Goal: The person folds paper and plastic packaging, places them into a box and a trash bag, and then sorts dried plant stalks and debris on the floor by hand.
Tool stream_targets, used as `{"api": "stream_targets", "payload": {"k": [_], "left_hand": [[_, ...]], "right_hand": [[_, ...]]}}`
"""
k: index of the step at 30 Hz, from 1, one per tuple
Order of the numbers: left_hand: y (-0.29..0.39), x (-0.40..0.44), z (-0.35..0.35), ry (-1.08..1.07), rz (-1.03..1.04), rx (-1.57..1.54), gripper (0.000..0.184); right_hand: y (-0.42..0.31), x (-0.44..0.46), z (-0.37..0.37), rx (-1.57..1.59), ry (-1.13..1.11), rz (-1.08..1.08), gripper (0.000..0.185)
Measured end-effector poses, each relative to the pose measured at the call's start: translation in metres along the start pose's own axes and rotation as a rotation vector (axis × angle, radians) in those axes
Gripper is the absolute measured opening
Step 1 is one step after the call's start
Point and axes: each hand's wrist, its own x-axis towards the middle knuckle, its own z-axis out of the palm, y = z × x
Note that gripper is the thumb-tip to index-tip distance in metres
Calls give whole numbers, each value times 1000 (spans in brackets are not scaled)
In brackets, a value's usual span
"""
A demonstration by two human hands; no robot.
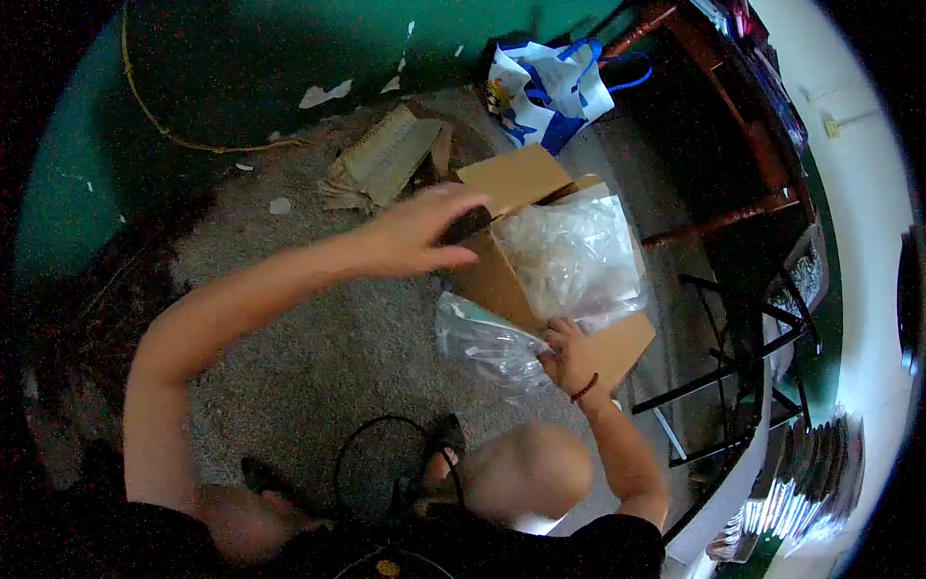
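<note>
Head view shows the left hand (405, 234) up over the near side of a brown cardboard box (615, 349). Its thumb and fingers are spread wide, and it looks like it holds nothing. The right hand (571, 359) is low by the box, with its fingers pinching the edge of a flat, clear plastic bag (487, 340). That bag is just outside the box. More shiny clear plastic (564, 256) fills the open box. The box sits on the gray floor (280, 362), near a blue and white bag (545, 96).
</note>
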Motion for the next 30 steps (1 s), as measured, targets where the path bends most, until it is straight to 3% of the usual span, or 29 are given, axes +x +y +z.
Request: {"api": "stream_targets", "payload": {"k": [3,5,7,8,9,11,13,15,16,17,19,21,23,25,27,29,30], "left_hand": [[10,54,54,-96,19,101,89],[11,78,85,-114,-59,149,99],[1,94,109,-134,-134,186,109],[-4,105,117,-131,-135,272,115],[-3,112,120,-128,-137,359,121],[3,129,127,-159,-152,369,121],[-6,132,138,-208,-176,386,122],[-28,136,166,-279,-352,144,93],[-35,136,178,-285,-354,147,93],[-43,139,189,-246,-370,145,77],[-43,138,184,-214,-390,143,61],[-37,130,162,448,-353,-304,40],[-35,126,122,763,-269,-456,37],[-15,111,69,942,-223,-881,33],[-12,88,21,979,-337,-703,32],[-33,63,-8,1005,-310,-626,30],[-38,50,-23,1008,-313,-617,30]], "right_hand": [[-7,0,3,66,-52,57,32],[-4,-8,12,501,0,412,34],[-17,-6,-8,137,-11,82,35],[-27,3,-27,213,-71,139,22],[-28,2,-39,207,-77,145,22],[-26,3,-56,139,-179,-66,21],[-23,2,-69,271,-173,-57,20],[-4,-15,-80,737,-15,93,16],[5,-27,-87,764,150,170,16],[13,-36,-94,785,317,252,16],[25,-32,-111,577,612,573,22],[33,-17,-125,469,912,612,18],[57,-19,-131,389,967,693,20],[56,-11,-136,385,923,789,17],[58,-3,-131,575,906,678,17],[75,1,-125,591,790,654,20],[77,8,-123,488,574,627,19]]}}
